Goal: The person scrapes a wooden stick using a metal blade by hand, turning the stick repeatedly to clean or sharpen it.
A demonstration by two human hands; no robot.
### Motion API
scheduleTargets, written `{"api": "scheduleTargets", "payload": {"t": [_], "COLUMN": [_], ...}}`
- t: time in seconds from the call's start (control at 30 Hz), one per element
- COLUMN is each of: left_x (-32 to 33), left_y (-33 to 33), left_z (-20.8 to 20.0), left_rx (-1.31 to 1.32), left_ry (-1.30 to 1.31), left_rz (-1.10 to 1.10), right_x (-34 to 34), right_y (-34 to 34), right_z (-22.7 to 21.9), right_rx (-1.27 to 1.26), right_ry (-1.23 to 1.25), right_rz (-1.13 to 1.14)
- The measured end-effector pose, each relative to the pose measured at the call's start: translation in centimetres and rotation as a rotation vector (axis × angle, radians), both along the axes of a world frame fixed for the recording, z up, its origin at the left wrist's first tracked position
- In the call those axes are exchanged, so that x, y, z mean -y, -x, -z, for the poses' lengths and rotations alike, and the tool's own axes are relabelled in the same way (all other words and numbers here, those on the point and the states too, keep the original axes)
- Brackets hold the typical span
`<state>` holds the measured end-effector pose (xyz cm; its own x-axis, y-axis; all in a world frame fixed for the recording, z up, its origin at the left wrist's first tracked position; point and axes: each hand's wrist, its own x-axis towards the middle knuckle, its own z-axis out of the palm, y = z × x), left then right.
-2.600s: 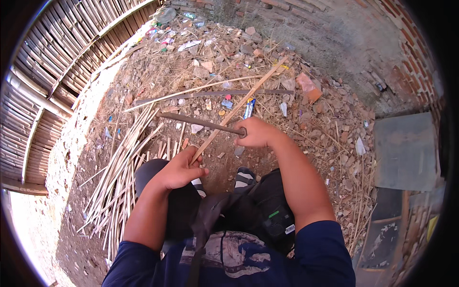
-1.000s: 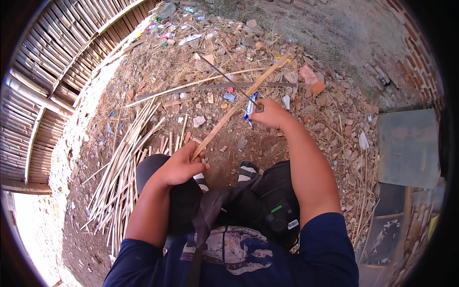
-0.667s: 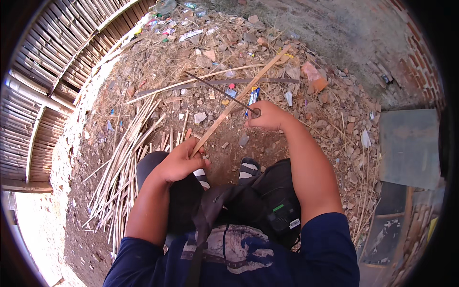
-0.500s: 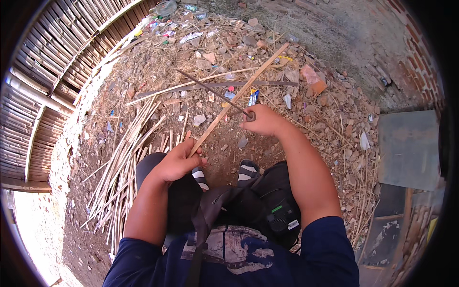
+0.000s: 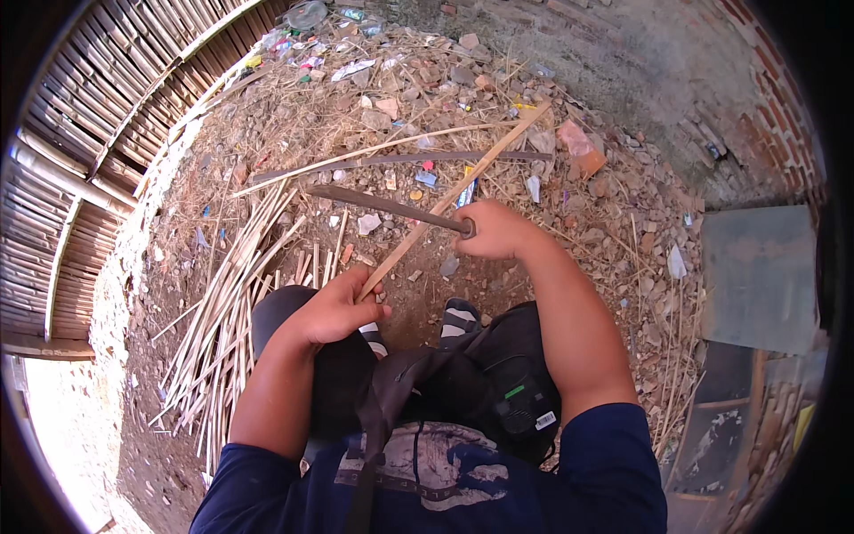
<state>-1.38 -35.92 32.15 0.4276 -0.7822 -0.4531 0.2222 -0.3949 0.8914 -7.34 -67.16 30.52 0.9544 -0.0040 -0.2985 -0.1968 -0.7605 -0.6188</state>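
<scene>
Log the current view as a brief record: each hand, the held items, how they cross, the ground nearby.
Left hand: gripping the near end of the light wooden strip
Right hand: gripping the dark bladed tool
Crossing: tool passes over strip in view; contact unclear
Ground left: pile of thin sticks
Ground ahead: long dark strip, rubble, litter
Ground right: reddish brick chunk

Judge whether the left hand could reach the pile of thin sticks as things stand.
Probably yes, but the left hand holds a wooden strip it would likely need to release; the pile of thin sticks lies beside the left knee.
</scene>
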Motion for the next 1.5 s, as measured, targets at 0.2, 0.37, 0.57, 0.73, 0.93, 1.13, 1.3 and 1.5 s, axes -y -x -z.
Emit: {"api": "scheduleTargets", "payload": {"t": [0.2, 0.37, 0.57, 0.73, 0.93, 1.13, 1.3, 1.5], "left_x": [0.4, 0.2, 0.4, -0.1, 0.3, 0.4, 0.1, 0.6], "left_y": [0.3, 0.1, 0.0, -0.3, -0.4, -0.1, -0.1, 0.0], "left_z": [-1.6, -0.7, -1.0, -1.4, -0.7, -1.1, -0.3, -1.1], "left_rx": [-0.07, -0.065, -0.106, -0.172, -0.053, -0.046, -0.043, -0.08], "left_ry": [0.009, 0.032, 0.061, 0.06, 0.06, -0.053, 0.015, -0.007], "left_rz": [-0.024, -0.032, -0.035, -0.047, -0.01, -0.028, 0.021, -0.038], "right_x": [4.7, 0.2, 2.3, -0.8, 3.9, 1.9, 2.2, 3.1], "right_y": [0.4, 0.1, 0.0, -0.1, -0.1, 0.1, 0.2, 0.7], "right_z": [2.2, 0.7, 1.5, -0.8, 1.9, 1.5, 1.7, 0.7], "right_rx": [-0.064, 0.054, -0.052, 0.027, -0.099, 0.031, 0.001, -0.053], "right_ry": [-0.367, 0.011, -0.2, -0.077, -0.399, -0.099, -0.181, -0.324], "right_rz": [0.406, 0.004, 0.082, 0.07, 0.327, 0.137, 0.098, 0.302]}}
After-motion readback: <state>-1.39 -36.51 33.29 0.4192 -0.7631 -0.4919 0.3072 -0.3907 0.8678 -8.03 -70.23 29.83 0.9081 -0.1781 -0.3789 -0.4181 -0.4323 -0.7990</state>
